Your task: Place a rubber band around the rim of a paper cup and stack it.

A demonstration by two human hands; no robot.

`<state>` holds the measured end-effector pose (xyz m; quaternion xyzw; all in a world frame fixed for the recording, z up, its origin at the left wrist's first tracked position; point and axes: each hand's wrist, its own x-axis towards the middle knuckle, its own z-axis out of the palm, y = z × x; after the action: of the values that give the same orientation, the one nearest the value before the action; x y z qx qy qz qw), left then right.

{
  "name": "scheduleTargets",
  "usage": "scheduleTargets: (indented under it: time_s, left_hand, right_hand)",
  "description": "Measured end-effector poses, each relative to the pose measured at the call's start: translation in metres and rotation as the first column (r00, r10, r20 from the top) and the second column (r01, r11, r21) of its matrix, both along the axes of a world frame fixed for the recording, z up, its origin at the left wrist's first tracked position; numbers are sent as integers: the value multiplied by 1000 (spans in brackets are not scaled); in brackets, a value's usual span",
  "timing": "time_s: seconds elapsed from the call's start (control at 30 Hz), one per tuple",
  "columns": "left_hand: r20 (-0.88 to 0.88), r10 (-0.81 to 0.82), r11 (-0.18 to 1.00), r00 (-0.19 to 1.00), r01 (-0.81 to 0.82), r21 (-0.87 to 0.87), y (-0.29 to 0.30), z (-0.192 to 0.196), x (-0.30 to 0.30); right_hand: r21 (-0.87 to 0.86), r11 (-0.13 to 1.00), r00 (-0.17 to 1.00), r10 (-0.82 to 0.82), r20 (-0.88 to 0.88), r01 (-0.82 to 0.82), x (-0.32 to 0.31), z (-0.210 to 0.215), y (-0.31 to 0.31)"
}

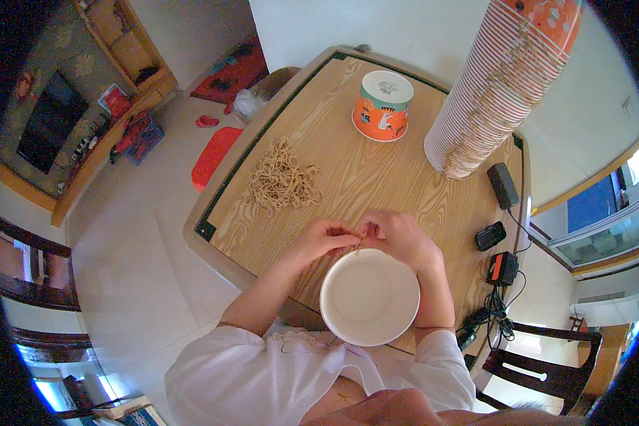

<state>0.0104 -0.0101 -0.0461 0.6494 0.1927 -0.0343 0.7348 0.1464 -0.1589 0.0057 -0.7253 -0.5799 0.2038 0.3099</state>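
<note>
A white paper bucket (370, 298), its open mouth up, stands at the near edge of the table in front of my body. Just beyond its far rim, my left hand (323, 240) and my right hand (399, 236) meet with fingertips pinched. A short piece of thin tan cord (358, 245) shows between them, by the rim. How it joins the bucket is hidden by my fingers. Farther left lies a tangled pile of tan cord loops (284, 177).
An orange and green printed bucket (382, 106) sits upside down at the back. Right of it leans a tall stack of nested buckets (500, 92) with tan cords down its side. Black adapters (503, 186) and cables (497, 319) line the table's right edge; a dark chair (539, 366) stands beyond.
</note>
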Motion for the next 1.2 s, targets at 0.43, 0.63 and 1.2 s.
scheduleTargets:
  time_s: [0.43, 0.63, 1.2]
  left_hand:
    - [70, -24, 998, 997, 29, -61, 3, -15, 0]
    - [68, -13, 999, 998, 15, -38, 2, -8, -1]
    - [-32, 176, 975, 984, -179, -133, 13, -3, -16]
  right_hand:
    - [-23, 1000, 1000, 11, -18, -11, 7, 0, 1]
    - [6, 999, 990, 52, -132, -51, 5, 9, 2]
    - [12, 927, 909, 369, -193, -374, 13, -18, 2]
